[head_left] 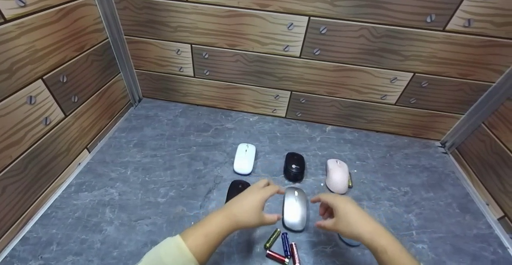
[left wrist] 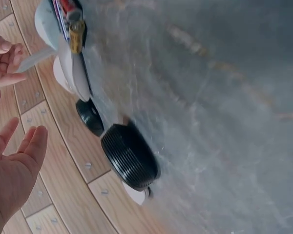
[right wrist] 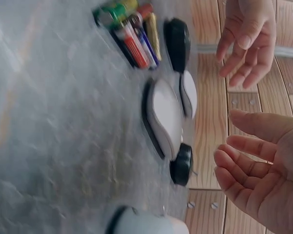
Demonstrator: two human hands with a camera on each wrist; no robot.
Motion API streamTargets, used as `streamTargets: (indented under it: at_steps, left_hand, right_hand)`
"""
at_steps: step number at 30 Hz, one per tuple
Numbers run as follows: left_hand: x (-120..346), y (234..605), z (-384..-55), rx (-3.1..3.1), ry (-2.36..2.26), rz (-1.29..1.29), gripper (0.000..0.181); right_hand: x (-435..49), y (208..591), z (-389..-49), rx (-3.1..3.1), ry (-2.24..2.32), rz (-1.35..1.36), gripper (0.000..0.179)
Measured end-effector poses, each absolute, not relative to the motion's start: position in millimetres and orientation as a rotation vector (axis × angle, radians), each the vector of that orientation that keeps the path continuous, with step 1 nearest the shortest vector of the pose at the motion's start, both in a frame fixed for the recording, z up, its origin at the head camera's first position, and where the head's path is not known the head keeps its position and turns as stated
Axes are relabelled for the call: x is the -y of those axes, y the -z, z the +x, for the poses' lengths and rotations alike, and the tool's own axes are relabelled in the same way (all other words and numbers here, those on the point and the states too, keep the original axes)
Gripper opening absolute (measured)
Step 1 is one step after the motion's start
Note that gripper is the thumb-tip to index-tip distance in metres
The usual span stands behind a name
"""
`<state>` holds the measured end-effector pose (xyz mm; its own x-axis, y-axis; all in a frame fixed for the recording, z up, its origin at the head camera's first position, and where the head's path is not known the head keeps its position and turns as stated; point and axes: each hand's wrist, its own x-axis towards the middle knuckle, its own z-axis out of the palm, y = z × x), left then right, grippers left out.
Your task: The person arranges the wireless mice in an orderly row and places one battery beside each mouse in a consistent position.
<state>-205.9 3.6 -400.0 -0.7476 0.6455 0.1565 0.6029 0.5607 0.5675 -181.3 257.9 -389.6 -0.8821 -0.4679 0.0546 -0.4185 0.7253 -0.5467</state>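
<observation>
Along the left side of the head view you have a plank-patterned wall (head_left: 48, 57) meeting a grey metal post (head_left: 117, 37), and the marbled grey tabletop (head_left: 160, 157) spreads rightward from there. Your pale yellow sleeve (head_left: 172, 252) enters at the bottom edge, left of centre. Next comes a dark mouse (head_left: 237, 187), partly covered by your left hand (head_left: 255, 206), with a white mouse (head_left: 244, 159) above it near the middle of the frame. That hand's grip is relaxed, its thumb and fingers parted toward the right. At the bottom centre you have a loose cluster of batteries (head_left: 285, 245): one olive, one blue and two red. Just above them lies the silver mouse (head_left: 295, 209), lower centre, flat on the tabletop between your hands; a black mouse (head_left: 294, 166) sits directly above it. Farther right, a pink mouse (head_left: 337, 176) has a lone battery (head_left: 350, 180) close against its right side. Below it, your right hand (head_left: 341, 215) faces the silver mouse with fingers loosely bent, its grip unclosed; both wrist views show your hands raised above the tabletop. Under your right wrist a rounded blue edge (head_left: 350, 241) peeks out, mostly hidden.
</observation>
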Motion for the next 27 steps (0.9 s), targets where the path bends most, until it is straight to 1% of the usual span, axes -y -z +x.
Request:
streamTargets:
  at_steps: [9, 18, 23, 27]
  left_hand:
    - [1, 408, -186, -2.678, -0.924, 1.104, 0.051]
    - [4, 418, -177, -2.680, -0.914, 1.193, 0.048]
    - [5, 420, -175, -2.686, -0.920, 1.208, 0.046]
    - [4, 420, -174, -2.678, -0.907, 1.199, 0.046]
  right_hand:
    - [-242, 408, -168, -2.742, 0.840, -0.866, 0.045]
    - [-230, 417, -160, -2.690, 0.797, -0.890, 0.040]
    - [-228, 424, -156, -2.637, 0.810, -0.881, 0.041]
    - [-225, 427, -154, -2.524, 0.823, -0.759, 0.040]
